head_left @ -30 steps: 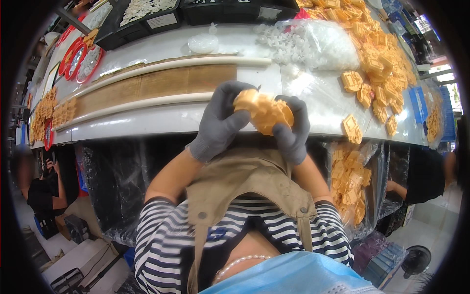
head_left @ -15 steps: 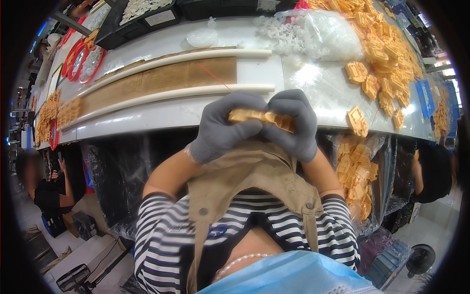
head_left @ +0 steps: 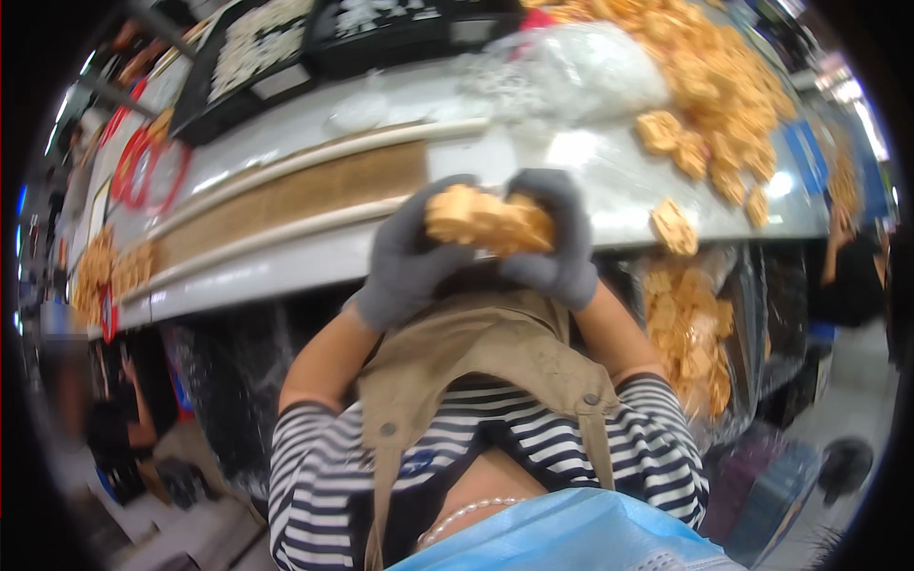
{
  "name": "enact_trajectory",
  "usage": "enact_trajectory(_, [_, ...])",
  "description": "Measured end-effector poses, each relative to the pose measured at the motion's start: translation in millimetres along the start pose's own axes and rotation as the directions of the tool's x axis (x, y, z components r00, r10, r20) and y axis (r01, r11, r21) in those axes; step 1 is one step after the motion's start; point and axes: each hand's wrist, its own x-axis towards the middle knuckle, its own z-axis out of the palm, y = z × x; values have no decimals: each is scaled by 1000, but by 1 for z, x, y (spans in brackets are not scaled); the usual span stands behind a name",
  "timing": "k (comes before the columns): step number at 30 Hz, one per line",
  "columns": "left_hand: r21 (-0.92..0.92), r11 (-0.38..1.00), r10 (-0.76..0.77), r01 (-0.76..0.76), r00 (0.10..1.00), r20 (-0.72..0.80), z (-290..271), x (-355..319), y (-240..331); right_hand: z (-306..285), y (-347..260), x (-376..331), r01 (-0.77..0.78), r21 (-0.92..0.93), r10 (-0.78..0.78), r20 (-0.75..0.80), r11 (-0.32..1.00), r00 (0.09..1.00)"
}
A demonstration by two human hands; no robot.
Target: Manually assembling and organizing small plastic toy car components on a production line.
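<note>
Both my hands wear grey gloves and hold one orange-yellow moulded plastic part [head_left: 487,221] between them, above the table's near edge. My left hand [head_left: 409,249] is closed on the part's left end, thumb below and fingers behind it. On the other end my right hand [head_left: 560,233] grips with the thumb underneath and the fingers over the back. The part's broad face is turned up, though motion blurs its detail. One similar orange part [head_left: 674,226] lies by the table edge, right of my hands.
Orange parts [head_left: 728,95] are heaped at the far right beside a clear plastic bag [head_left: 600,71]. Two white rails [head_left: 276,221] flank a brown cardboard strip [head_left: 305,186]. Black bins [head_left: 257,57] stand at the back. Below the edge is a bag of orange parts [head_left: 690,343]. People sit at both sides.
The orange part has been turned so a broad face shows instead of its narrow edge. My hands have spread slightly on it. The whole view has shifted and blurred.
</note>
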Motion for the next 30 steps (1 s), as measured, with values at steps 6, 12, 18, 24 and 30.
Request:
enact_trajectory(6, [-24,999,27,-29,994,-109,9,5,-12,4,2,-15,-253,-82,253,-17,964,967])
enact_trajectory(12, [-34,999,-15,13,998,-62,21,23,-16,-9,-5,-19,-500,16,499,-103,866,861])
enact_trajectory(18, [-197,979,-63,49,996,-65,34,51,-42,-90,53,5,-644,178,646,-438,744,625])
enact_trajectory(24, [118,989,-55,93,953,-297,-13,7,-59,-247,148,97,-507,-239,196,-725,828,661])
enact_trajectory(30, [470,875,120,115,889,-442,-29,-9,-60,-409,305,98,-559,180,582,-384,809,717])
